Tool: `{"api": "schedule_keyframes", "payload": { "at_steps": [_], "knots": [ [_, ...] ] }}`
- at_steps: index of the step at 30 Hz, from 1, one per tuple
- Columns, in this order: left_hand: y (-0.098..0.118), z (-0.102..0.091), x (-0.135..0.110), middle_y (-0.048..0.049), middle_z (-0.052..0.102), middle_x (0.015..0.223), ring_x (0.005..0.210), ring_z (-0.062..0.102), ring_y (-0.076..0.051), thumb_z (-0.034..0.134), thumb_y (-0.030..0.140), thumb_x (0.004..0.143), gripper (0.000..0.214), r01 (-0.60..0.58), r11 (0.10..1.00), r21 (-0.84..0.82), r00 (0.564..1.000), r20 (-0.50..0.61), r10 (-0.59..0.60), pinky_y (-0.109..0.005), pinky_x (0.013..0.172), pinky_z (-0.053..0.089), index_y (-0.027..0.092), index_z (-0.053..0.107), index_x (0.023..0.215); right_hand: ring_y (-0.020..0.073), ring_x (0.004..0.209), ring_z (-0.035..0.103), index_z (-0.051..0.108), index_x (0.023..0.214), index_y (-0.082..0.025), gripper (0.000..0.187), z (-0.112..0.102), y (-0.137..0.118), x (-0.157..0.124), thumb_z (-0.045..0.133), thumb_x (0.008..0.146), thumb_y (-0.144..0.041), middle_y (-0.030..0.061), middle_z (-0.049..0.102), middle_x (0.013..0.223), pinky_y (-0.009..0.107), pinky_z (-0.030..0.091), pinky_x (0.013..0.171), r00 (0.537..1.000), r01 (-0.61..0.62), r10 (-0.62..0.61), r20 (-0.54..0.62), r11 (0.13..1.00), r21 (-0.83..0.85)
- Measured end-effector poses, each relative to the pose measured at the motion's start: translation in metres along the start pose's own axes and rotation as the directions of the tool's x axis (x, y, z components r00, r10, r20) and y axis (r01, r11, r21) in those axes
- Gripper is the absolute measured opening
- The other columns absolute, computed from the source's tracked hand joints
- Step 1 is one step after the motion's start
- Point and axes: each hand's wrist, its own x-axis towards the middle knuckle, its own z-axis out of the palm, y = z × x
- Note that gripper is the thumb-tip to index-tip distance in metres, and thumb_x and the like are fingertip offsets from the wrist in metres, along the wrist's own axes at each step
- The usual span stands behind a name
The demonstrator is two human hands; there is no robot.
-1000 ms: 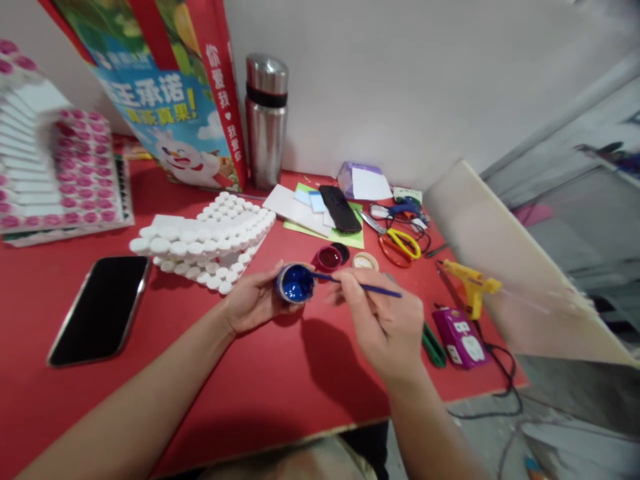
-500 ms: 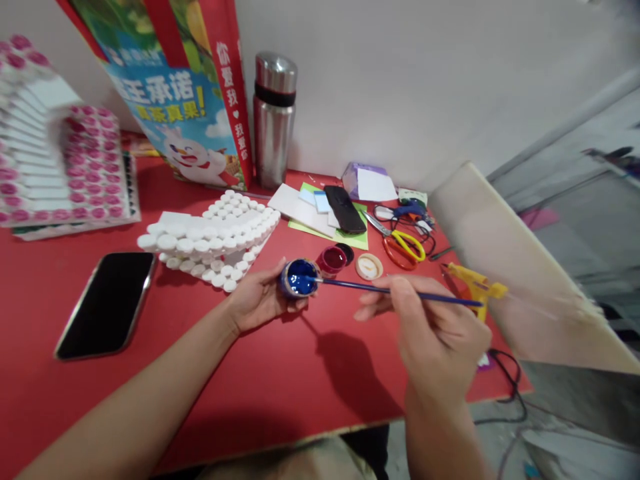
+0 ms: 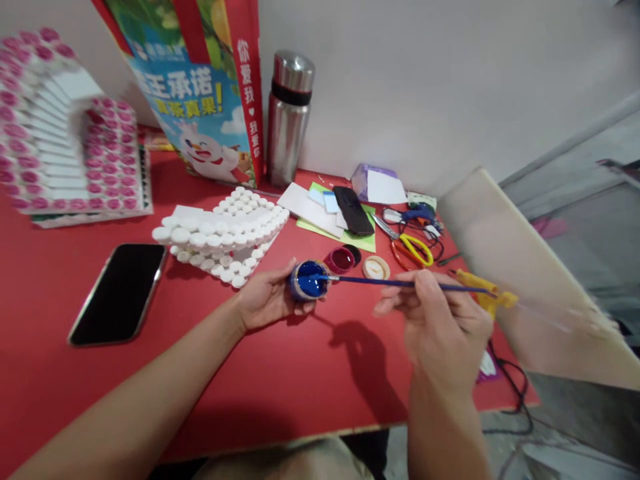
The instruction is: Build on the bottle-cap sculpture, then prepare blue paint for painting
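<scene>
Blue paint fills a small jar [image 3: 309, 281], tilted toward me, with my left hand [image 3: 267, 298] wrapped around its side and underside. My right hand [image 3: 443, 327] pinches a thin blue-handled paintbrush [image 3: 373, 281]; the brush lies nearly level and its bristles dip into the blue paint. Just behind the blue jar stands a jar of dark red paint [image 3: 342, 259], a black lid beside it. A pale round lid [image 3: 376, 268] lies to the right of that. Left of the jars sits a white model [image 3: 225, 233] covered in small round discs.
A phone [image 3: 119, 295] lies at left on the red table [image 3: 280, 393]. Behind are a pink-and-white disc model [image 3: 65, 153], a colourful bag [image 3: 200, 100] and a steel flask [image 3: 290, 120]. Scissors [image 3: 407, 248], a dark phone [image 3: 353, 210] and a yellow glue gun [image 3: 493, 303] lie right.
The whole view has shifted slightly, so things appear a little farther right. The brush tip stays in the blue paint, and both hands keep their hold.
</scene>
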Motion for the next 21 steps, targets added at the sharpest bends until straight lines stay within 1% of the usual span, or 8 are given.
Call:
{"api": "schedule_keyframes", "payload": {
  "at_steps": [4, 6, 8, 11, 13, 16, 18, 21],
  "knots": [
    [0.0, -0.002, 0.001, -0.0182, 0.075, 0.094, 0.069, 0.067, -0.022, 0.049, 0.044, 0.104, 0.044, -0.007, 1.0, 0.01, 1.0, -0.003, 0.007, -0.03, 0.062, 0.046, 0.008, 0.07, 0.119, 0.019, 0.065, 0.076, 0.075, 0.098, -0.017, 0.014, -0.005, -0.005, -0.004, 0.066, 0.1, -0.028, 0.0038, 0.077, 0.081, 0.032, 0.063, 0.061, 0.987, 0.031, -0.006, 0.163, 0.988, -0.152],
    [-0.001, -0.002, 0.001, -0.0171, 0.075, 0.093, 0.067, 0.067, -0.022, 0.051, 0.044, 0.104, 0.044, -0.011, 1.0, 0.022, 1.0, -0.013, 0.011, -0.029, 0.06, 0.046, 0.008, 0.07, 0.12, 0.0185, 0.068, 0.076, 0.073, 0.099, -0.018, 0.015, -0.007, -0.011, -0.004, 0.063, 0.101, -0.028, 0.0034, 0.077, 0.08, 0.031, 0.063, 0.064, 0.968, 0.1, -0.031, 0.249, 0.957, -0.272],
    [-0.001, -0.001, 0.002, -0.0171, 0.075, 0.093, 0.066, 0.067, -0.021, 0.053, 0.044, 0.103, 0.044, -0.008, 0.999, 0.036, 0.999, -0.039, 0.009, -0.029, 0.06, 0.048, 0.008, 0.072, 0.118, 0.0172, 0.069, 0.076, 0.072, 0.099, -0.019, 0.015, -0.009, -0.019, -0.003, 0.06, 0.103, -0.027, 0.0022, 0.075, 0.079, 0.029, 0.061, 0.066, 0.94, 0.193, -0.056, 0.337, 0.901, -0.388],
    [-0.002, 0.001, 0.002, -0.019, 0.076, 0.1, 0.073, 0.069, -0.022, 0.055, 0.041, 0.102, 0.04, -0.009, 0.999, 0.042, 0.993, -0.116, 0.014, -0.031, 0.064, 0.054, 0.007, 0.074, 0.113, 0.0147, 0.07, 0.074, 0.069, 0.099, -0.021, 0.015, -0.011, -0.031, 0.002, 0.055, 0.104, -0.025, 0.0002, 0.073, 0.079, 0.027, 0.057, 0.067, 0.885, 0.323, -0.061, 0.462, 0.795, -0.513],
    [-0.002, 0.004, 0.001, -0.0205, 0.076, 0.108, 0.081, 0.071, -0.023, 0.056, 0.038, 0.103, 0.039, -0.015, 0.998, 0.053, 0.988, -0.155, 0.023, -0.031, 0.066, 0.056, 0.007, 0.075, 0.115, 0.0137, 0.069, 0.072, 0.067, 0.1, -0.021, 0.014, -0.011, -0.039, 0.005, 0.054, 0.104, -0.024, -0.0005, 0.072, 0.078, 0.027, 0.054, 0.067, 0.843, 0.411, -0.066, 0.533, 0.719, -0.561],
    [-0.002, 0.008, 0.001, -0.022, 0.074, 0.116, 0.088, 0.071, -0.023, 0.051, 0.035, 0.105, 0.04, -0.016, 0.996, 0.09, 0.986, -0.167, 0.03, -0.028, 0.064, 0.056, 0.007, 0.074, 0.119, 0.0144, 0.069, 0.07, 0.065, 0.1, -0.02, 0.012, -0.008, -0.05, 0.011, 0.053, 0.103, -0.022, 0.0011, 0.071, 0.079, 0.027, 0.051, 0.065, 0.764, 0.554, -0.103, 0.637, 0.61, -0.566],
    [-0.002, 0.009, 0.0, -0.0221, 0.074, 0.119, 0.088, 0.071, -0.023, 0.049, 0.035, 0.105, 0.04, -0.011, 0.994, 0.113, 0.986, -0.164, 0.03, -0.027, 0.064, 0.056, 0.007, 0.074, 0.12, 0.0152, 0.069, 0.069, 0.064, 0.097, -0.018, 0.014, -0.005, -0.058, 0.013, 0.052, 0.102, -0.021, 0.0029, 0.071, 0.08, 0.028, 0.05, 0.065, 0.715, 0.624, -0.116, 0.69, 0.551, -0.554],
    [-0.002, 0.01, 0.0, -0.022, 0.074, 0.12, 0.09, 0.072, -0.023, 0.049, 0.036, 0.105, 0.041, -0.013, 0.99, 0.137, 0.988, -0.152, 0.034, -0.026, 0.064, 0.056, 0.008, 0.074, 0.121, 0.0151, 0.066, 0.067, 0.063, 0.095, -0.018, 0.014, -0.003, -0.069, 0.016, 0.05, 0.101, -0.019, 0.0032, 0.07, 0.08, 0.029, 0.048, 0.062, 0.672, 0.683, -0.13, 0.729, 0.489, -0.542]
  ]
}}
